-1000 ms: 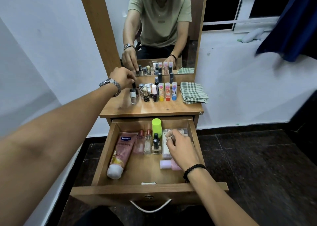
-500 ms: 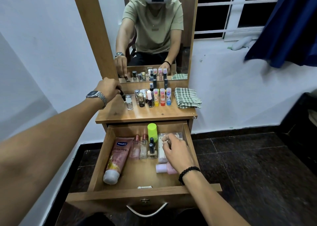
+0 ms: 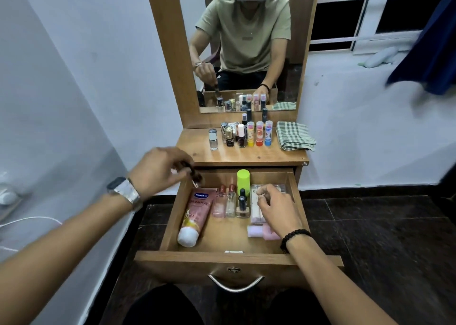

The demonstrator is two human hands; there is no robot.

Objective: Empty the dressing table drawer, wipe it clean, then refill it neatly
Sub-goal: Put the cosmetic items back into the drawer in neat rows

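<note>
Drawer [image 3: 237,257]: pulled fully out below the counter [image 3: 241,155], with things lying inside it.
Left hand [image 3: 158,170]: above the drawer's 10 o'clock corner, fingers pinching a small dark bottle [image 3: 196,178]; the bottle is blurred, so its kind cannot be told.
Right hand [image 3: 277,207]: inside the drawer at 2 o'clock, fingers curled on the top of a clear case [image 3: 267,189] by the right wall.
Drawer contents: a pink lotion tube [image 3: 196,216] along the left side, 2 small clear perfume bottles [image 3: 225,201] beside it, a black-capped nail polish [image 3: 243,202], a green-capped bottle [image 3: 243,178] at 12 o'clock, and a pale pink bottle [image 3: 262,233] lying at 4 o'clock, just beside the right wrist.
Counter: a cluster of small bottles and tubes [image 3: 240,133] at 12 o'clock near the mirror [image 3: 246,46]; a folded checked cloth [image 3: 294,136] at 2 o'clock.
</note>
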